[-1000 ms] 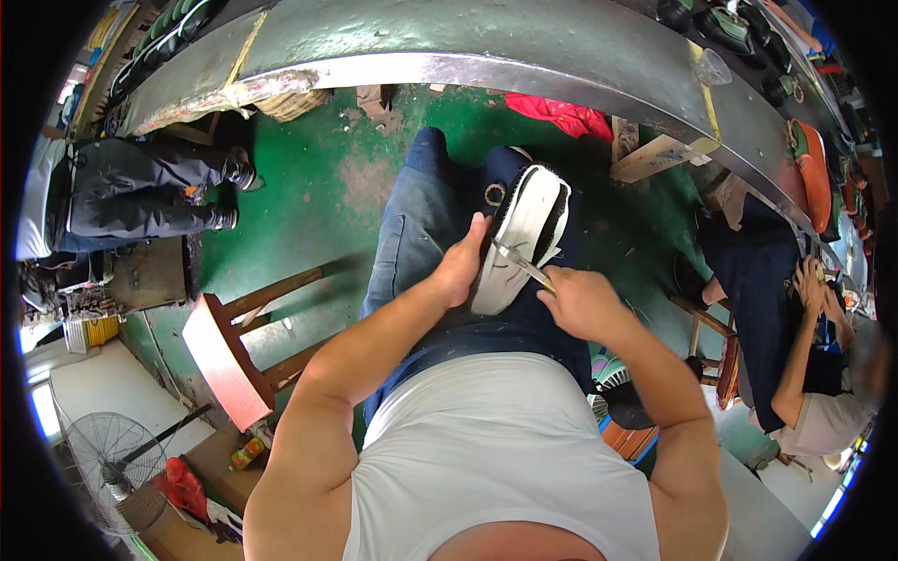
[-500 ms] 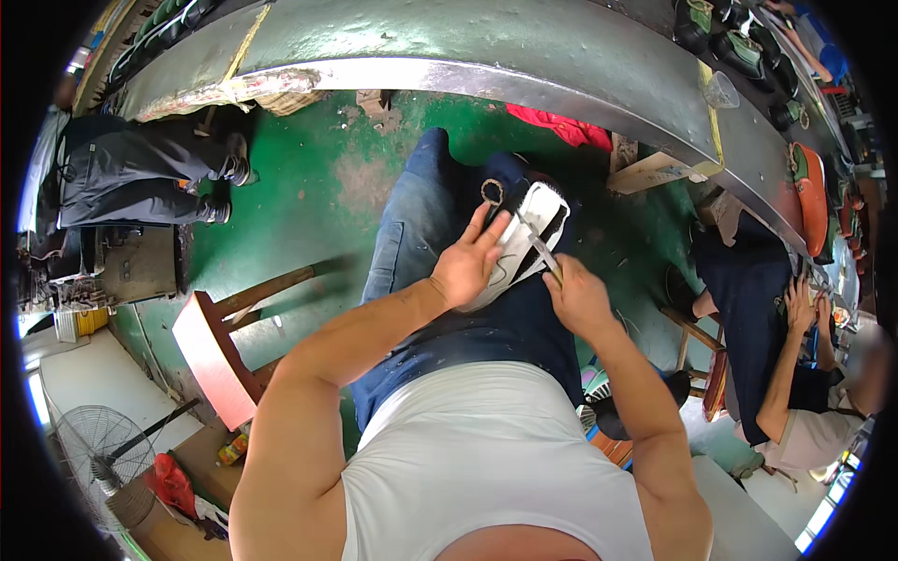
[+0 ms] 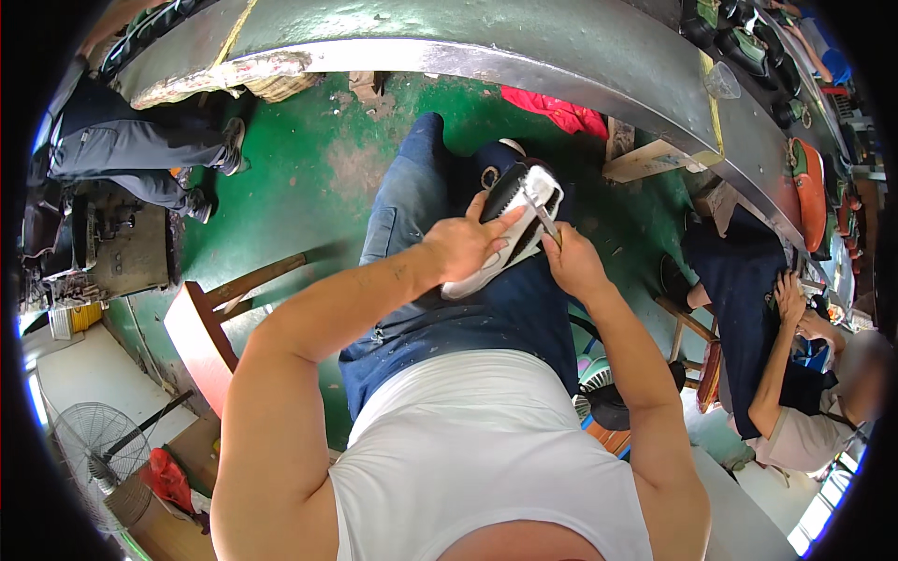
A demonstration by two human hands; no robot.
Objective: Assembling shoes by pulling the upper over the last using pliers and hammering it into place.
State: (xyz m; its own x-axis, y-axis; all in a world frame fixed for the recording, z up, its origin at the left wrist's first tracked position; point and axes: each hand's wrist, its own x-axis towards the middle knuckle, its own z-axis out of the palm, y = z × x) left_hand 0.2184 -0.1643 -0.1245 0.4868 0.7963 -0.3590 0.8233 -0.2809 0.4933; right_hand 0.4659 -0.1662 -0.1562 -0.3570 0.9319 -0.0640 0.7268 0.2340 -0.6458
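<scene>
A white and black shoe (image 3: 486,271) lies across my lap, its pale underside turned up and tilted. My left hand (image 3: 460,249) holds it on the left side, with two fingers stretched over the white surface and the thumb side hidden. In my right hand (image 3: 574,262) is a knife-like tool (image 3: 542,215) with a flat metal blade and a yellowish handle, gripped in closed fingers. Its tip touches or nearly touches the upper part of the underside. Just above my left fingertips sits a small dark ring-shaped thing (image 3: 489,176).
A long metal-edged bench (image 3: 393,65) curves across the front, with dark shoes and an orange shoe (image 3: 806,201) at its right. A co-worker (image 3: 804,393) sits to the right. Another person's legs (image 3: 140,154), a wooden stool (image 3: 201,337) and a fan (image 3: 98,453) are on the left.
The shoe has turned and tilted a little on my lap, showing more of its black side. My left hand has shifted slightly along it. The knife-like tool stays in my right hand.
</scene>
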